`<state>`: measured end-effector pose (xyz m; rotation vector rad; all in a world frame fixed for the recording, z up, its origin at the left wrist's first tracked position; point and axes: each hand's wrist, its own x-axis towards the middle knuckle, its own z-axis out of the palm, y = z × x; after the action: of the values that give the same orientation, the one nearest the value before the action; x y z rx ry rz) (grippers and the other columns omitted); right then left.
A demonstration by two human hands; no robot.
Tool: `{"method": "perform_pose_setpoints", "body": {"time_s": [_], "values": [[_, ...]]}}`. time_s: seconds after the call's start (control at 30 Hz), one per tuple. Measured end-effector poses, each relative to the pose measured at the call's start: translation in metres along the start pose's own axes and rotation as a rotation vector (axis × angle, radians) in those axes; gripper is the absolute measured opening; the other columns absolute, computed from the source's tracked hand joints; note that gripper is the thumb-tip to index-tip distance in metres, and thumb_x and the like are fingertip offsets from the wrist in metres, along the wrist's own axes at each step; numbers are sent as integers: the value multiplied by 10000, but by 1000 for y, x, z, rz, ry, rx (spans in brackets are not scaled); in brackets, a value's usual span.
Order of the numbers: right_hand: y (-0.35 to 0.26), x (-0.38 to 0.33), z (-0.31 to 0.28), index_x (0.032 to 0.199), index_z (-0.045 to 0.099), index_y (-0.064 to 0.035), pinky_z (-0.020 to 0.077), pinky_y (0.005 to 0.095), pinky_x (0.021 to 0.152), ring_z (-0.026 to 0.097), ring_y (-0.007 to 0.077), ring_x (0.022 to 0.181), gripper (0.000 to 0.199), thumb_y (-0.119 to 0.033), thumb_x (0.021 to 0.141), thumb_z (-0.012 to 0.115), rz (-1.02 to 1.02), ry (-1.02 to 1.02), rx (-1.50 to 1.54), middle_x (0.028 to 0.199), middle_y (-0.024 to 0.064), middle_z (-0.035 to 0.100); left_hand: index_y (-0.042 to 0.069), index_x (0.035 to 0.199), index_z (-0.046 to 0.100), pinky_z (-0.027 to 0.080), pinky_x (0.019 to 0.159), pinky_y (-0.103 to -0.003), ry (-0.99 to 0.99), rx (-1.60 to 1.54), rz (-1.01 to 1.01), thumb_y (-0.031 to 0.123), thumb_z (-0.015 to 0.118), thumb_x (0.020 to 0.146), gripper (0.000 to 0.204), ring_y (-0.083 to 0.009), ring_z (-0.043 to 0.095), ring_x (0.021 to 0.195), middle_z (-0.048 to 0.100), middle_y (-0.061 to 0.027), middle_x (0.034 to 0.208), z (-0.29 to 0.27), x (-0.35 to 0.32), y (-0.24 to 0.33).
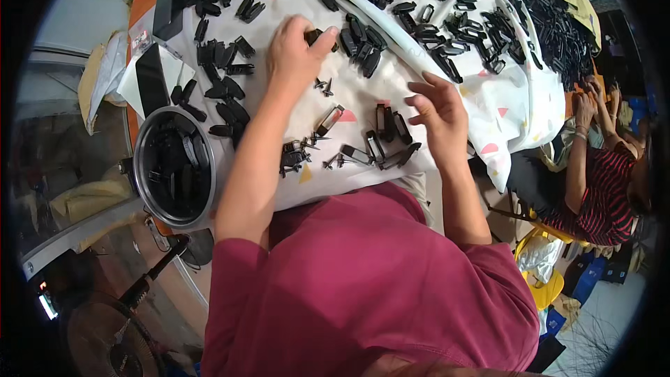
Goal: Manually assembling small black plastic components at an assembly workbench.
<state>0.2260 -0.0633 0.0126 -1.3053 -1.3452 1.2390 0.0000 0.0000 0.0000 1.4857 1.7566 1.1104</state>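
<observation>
My left hand (296, 52) is over the middle of the cloth, its thumb and fingers closed around a small black plastic piece (313, 37). Just right of it lies a loose group of long black plastic parts (363, 45). My right hand (443, 115) hovers near the table's front right, fingers bent but apart, with nothing seen in it. Between the hands and my body are several black rectangular frames (385, 122), a frame with a shiny strip (329, 120), and small dark spiked pieces (325, 87). More spiked pieces (307, 145) lie nearer the front edge.
A metal-rimmed pot (142, 174) with black parts inside stands at the left edge. Black parts (230, 91) lie in rows beside it. Large heaps of black parts (481, 31) spread across the back. On the right sits another person in a striped shirt (604, 195). A fan (112, 335) stands lower left.
</observation>
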Motion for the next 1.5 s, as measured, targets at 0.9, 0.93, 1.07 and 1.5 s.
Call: {"method": "perform_pose_setpoints", "body": {"time_s": [0.9,0.93,1.07,1.5], "values": [[-59,6,39,974,532,-23,381,221,352,498,155,387,156,-154,889,530,189,-191,743,663,129,573,-35,1129,525,500,591,-208,-160,-521,356,19,540,854,280,-115,586,699,536,-99,1008,-26,-80,38],[-58,5,37,974,532,-23,381,221,352,498,155,387,156,-154,889,530,189,-190,745,663,129,573,-34,1131,527,500,586,-209,-143,-490,364,16,548,848,288,-114,586,713,542,-105,1005,-26,-80,41],[-52,5,29,997,530,-24,332,218,316,440,140,332,190,-190,913,490,185,-277,838,583,113,547,-33,1117,538,504,591,-211,-155,-447,399,6,544,844,275,-116,588,715,548,-109,1025,-25,-81,42],[-39,5,30,903,511,-39,274,201,282,385,106,307,147,-183,891,541,419,-317,693,561,75,544,5,1125,558,459,638,-241,-139,-487,302,52,549,845,285,-71,544,771,620,-43,980,-6,-94,23]]}}
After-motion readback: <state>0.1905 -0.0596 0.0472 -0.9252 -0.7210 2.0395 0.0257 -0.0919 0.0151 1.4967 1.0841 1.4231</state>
